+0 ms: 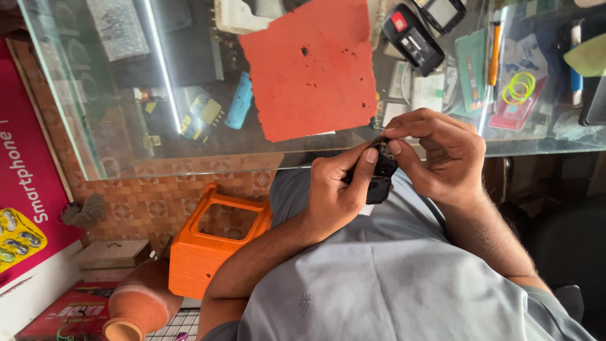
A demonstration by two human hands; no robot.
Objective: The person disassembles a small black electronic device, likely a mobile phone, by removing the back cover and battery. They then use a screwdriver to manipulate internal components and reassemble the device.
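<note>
Fingers of both your hands hold a small black phone.
Your left hand grips it from below, your right hand pinches its top, just beside the glass counter with a red mat.

Glass counter w/ light strip glare; patterned tile floor; orange plastic stool; clay pot.

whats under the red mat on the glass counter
The red mat lies on the glass counter. Around its edges, blue and yellow items show on the shelf below. Whatever sits directly beneath the mat is covered.
</note>
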